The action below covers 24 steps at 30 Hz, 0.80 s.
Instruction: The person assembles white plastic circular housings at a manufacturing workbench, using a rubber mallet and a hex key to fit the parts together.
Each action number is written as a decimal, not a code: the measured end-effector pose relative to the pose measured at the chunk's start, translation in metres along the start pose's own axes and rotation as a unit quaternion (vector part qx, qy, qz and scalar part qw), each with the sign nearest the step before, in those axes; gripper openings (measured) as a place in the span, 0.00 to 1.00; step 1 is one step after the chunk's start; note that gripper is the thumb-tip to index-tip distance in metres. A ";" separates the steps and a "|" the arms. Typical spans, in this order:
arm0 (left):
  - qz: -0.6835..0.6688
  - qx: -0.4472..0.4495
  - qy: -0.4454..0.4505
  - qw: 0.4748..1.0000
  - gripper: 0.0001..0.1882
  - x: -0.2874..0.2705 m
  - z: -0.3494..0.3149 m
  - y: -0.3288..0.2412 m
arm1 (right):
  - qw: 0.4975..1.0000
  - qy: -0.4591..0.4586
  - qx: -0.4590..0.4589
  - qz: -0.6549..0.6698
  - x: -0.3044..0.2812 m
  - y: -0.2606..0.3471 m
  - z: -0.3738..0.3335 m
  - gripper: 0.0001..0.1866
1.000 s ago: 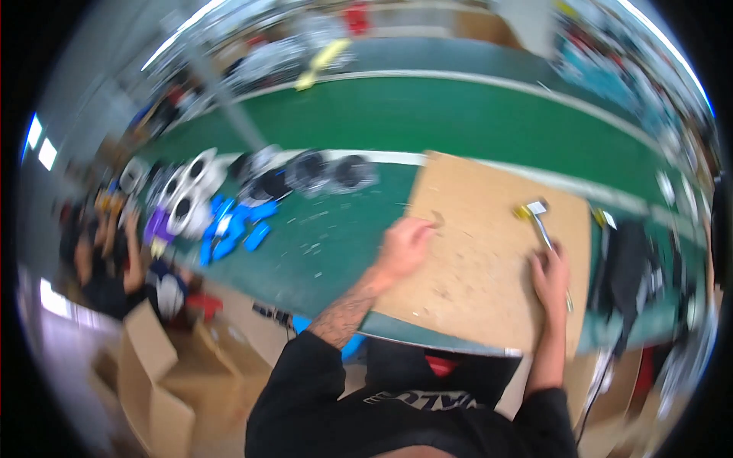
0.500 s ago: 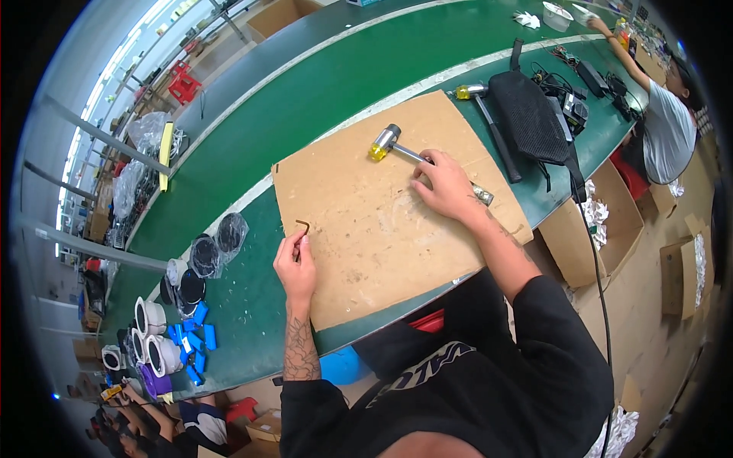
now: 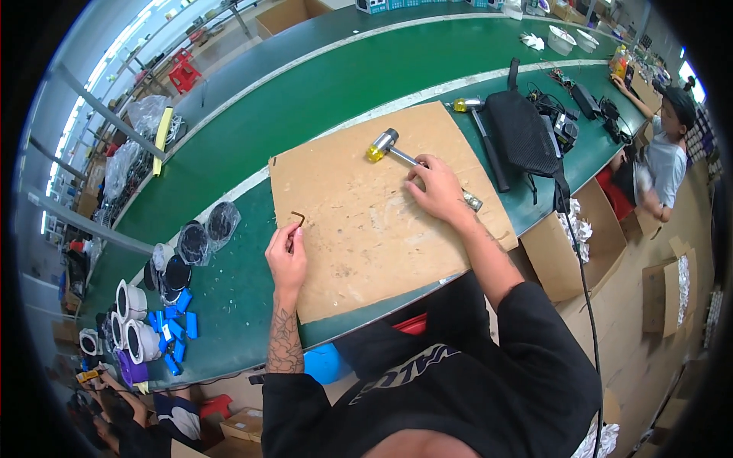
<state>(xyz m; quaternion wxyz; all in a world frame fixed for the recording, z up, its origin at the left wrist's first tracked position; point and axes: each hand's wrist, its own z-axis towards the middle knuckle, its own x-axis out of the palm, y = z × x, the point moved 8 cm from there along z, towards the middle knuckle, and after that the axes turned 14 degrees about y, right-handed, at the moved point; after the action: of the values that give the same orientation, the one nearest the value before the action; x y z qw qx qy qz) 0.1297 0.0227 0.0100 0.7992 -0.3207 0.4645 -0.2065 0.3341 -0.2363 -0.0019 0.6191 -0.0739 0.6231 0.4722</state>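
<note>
A bent hex key point(image 3: 298, 217) sticks up from the pinched fingers of my left hand point(image 3: 287, 258), over the left edge of a brown cardboard sheet point(image 3: 359, 252). My right hand point(image 3: 439, 191) is closed over the handle of a mallet point(image 3: 404, 156) that lies on the cardboard. The mallet's head has a yellow face and a dark face and points to the far left. Its handle end shows beneath my right wrist. Part of the handle is hidden under my palm.
A second mallet point(image 3: 492, 149) and a black mesh bag point(image 3: 521, 131) lie right of the cardboard, beside cabled electronics point(image 3: 563, 126). Blue cylinders point(image 3: 174, 327), white round housings point(image 3: 142, 340) and plastic-wrapped black discs point(image 3: 194, 243) sit at left. A co-worker point(image 3: 664, 153) sits at far right.
The whole view has shifted slightly; my hands keep their places on the hex key and mallet. At far right, the co-worker's hand has moved away from the white parts toward a bottle.
</note>
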 end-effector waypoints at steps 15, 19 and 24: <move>-0.011 0.010 -0.042 0.999 0.08 -0.011 -0.005 0.005 | 0.999 -0.038 -0.001 -0.019 -0.003 0.004 -0.003 0.13; -0.012 0.018 -0.062 0.998 0.09 -0.009 -0.004 0.010 | 0.999 -0.040 0.006 -0.006 -0.006 -0.005 -0.005 0.14; 0.001 0.015 -0.067 0.998 0.08 -0.010 -0.011 0.020 | 0.958 -0.215 0.032 0.188 -0.042 -0.011 -0.062 0.13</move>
<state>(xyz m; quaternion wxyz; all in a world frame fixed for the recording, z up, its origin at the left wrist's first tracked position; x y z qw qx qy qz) 0.1155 0.0402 -0.0021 0.8335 -0.3209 0.4074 -0.1907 0.3075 -0.3053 0.0152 0.6406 0.1673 0.4928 0.5646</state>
